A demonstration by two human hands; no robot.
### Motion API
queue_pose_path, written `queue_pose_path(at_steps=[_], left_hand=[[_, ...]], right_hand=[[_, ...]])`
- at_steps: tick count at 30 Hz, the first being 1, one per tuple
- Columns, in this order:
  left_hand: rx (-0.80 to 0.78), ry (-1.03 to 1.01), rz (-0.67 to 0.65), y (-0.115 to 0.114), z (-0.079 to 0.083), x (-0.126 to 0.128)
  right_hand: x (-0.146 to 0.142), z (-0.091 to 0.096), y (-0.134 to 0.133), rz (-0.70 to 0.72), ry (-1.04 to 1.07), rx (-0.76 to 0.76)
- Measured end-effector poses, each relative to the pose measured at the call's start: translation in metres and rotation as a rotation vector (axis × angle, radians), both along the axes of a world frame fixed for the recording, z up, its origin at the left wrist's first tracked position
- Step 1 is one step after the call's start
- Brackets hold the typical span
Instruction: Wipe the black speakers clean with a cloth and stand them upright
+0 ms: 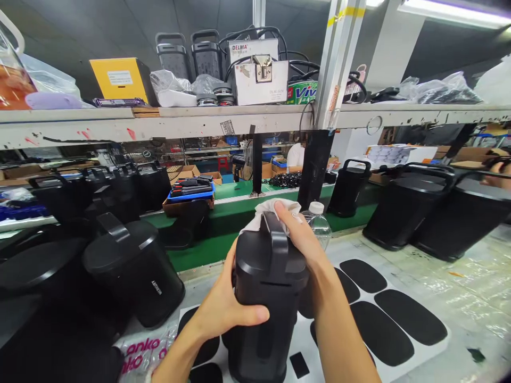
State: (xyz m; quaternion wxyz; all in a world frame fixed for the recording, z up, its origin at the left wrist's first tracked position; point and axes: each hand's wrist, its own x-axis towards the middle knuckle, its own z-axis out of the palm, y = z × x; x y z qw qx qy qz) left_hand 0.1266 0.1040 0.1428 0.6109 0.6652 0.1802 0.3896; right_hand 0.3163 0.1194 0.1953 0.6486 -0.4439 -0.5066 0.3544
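Note:
A black portable speaker with a strap-like handle on top stands upright in front of me. My left hand grips its left side, thumb lying across the near face and the other fingers hidden behind it. At the top, my right hand presses a white cloth against the handle and the far upper edge. Below and around the speaker lies a white sheet bearing several black rounded pads. A clear bottle with a white cap is just behind my right wrist.
More black speakers crowd the left side, and others stand at the right. Printed plastic bags lie at the lower left. A blue tray sits beyond the green surface. Overhead, a shelf holds boxes and a metal case.

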Motion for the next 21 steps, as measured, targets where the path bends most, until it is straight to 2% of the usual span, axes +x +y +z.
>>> queue_pose_path(at_steps=[4,8,11,14,16,17,19,21], left_hand=[[-0.141,-0.008,0.225,0.003,0.001,0.001],[-0.342,-0.028,0.442,0.018,-0.002,-0.002],[-0.412,-0.043,0.503,0.027,-0.002,-0.006],[-0.393,-0.033,0.529,0.027,0.001,-0.007],[-0.288,-0.01,0.589,0.023,0.003,-0.007],[-0.187,0.019,0.64,0.021,0.002,-0.007],[0.115,0.136,0.78,0.016,0.0,-0.007],[0.534,0.306,0.877,0.014,-0.006,-0.006]], right_hand=[[0.001,0.003,-0.002,-0.278,-0.135,0.035],[0.0,0.004,-0.007,-0.344,-0.056,0.061],[0.002,0.005,-0.009,-0.362,-0.028,0.043],[0.005,0.005,-0.008,-0.374,-0.034,0.02],[0.004,0.006,-0.009,-0.375,-0.035,0.009],[0.003,0.006,-0.009,-0.369,-0.036,0.006],[-0.001,0.007,-0.012,-0.353,-0.04,0.0],[-0.006,0.009,-0.015,-0.295,-0.022,-0.033]])
